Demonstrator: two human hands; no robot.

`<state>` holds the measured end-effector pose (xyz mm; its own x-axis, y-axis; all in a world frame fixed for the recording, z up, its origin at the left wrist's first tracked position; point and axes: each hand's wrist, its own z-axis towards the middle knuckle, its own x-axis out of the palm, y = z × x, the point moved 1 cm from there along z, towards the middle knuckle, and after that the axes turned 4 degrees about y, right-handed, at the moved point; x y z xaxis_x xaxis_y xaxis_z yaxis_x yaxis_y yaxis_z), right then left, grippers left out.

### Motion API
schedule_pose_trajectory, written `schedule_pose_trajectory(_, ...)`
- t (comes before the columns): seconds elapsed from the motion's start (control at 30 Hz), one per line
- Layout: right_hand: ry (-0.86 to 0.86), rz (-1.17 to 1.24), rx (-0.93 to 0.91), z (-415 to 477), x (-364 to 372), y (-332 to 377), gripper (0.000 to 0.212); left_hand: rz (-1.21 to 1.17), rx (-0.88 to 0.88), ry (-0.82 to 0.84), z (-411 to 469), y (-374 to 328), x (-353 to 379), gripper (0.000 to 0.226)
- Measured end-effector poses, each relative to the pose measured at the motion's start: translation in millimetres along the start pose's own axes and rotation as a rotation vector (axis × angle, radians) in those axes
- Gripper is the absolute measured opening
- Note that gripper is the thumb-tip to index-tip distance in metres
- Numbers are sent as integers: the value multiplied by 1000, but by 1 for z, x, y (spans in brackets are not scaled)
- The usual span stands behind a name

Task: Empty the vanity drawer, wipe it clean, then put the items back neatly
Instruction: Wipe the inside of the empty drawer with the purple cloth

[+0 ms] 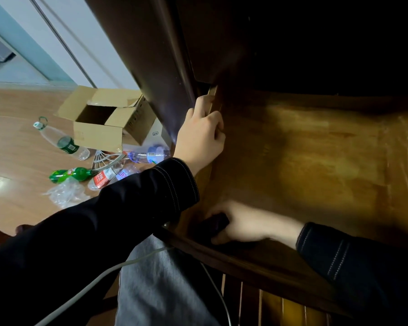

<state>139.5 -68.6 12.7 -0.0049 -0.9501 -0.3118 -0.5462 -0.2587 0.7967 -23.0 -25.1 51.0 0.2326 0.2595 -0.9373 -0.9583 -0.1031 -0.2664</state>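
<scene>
As left hand point(201, 135) grips drawer point(316, 161), right hand point(245, 223) cloth point(216, 223), front nearest

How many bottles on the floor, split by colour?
Green bottle: 1
Clear bottle, green label: 1
Clear bottle, red label: 1
Clear bottle, blue label: 1, maybe a second in the pile
Total: 4, maybe 5

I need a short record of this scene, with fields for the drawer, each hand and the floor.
drawer: pulled open, wooden bottom in view
left hand: grips the drawer's left side wall
right hand: holds a dark object in the drawer's near left corner; its kind cannot be told
floor: open cardboard box, plastic bottles lying beside it
</scene>
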Motion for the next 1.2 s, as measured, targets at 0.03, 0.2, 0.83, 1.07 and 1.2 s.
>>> schedule_pose_trajectory(0.03,24,63,-55,-4,-4,0,40,4,1,-2,0,0,0,10)
schedule_pose_trajectory(0.2,15,34,-56,-1,-1,3,45,0,-6,-2,0,-1,-1,9)
schedule_pose_trajectory(0.83,99,94,-330,-20,-21,14,34,-18,-2,0,1,0,-1,10)
schedule_pose_trajectory(1.07,-24,39,-347,-14,-7,23,32,-30,-7,-7,0,0,-1,10)
schedule_pose_trajectory(1.2,130,100,-405,-27,-24,19,34,-27,-3,-3,0,0,-1,9)
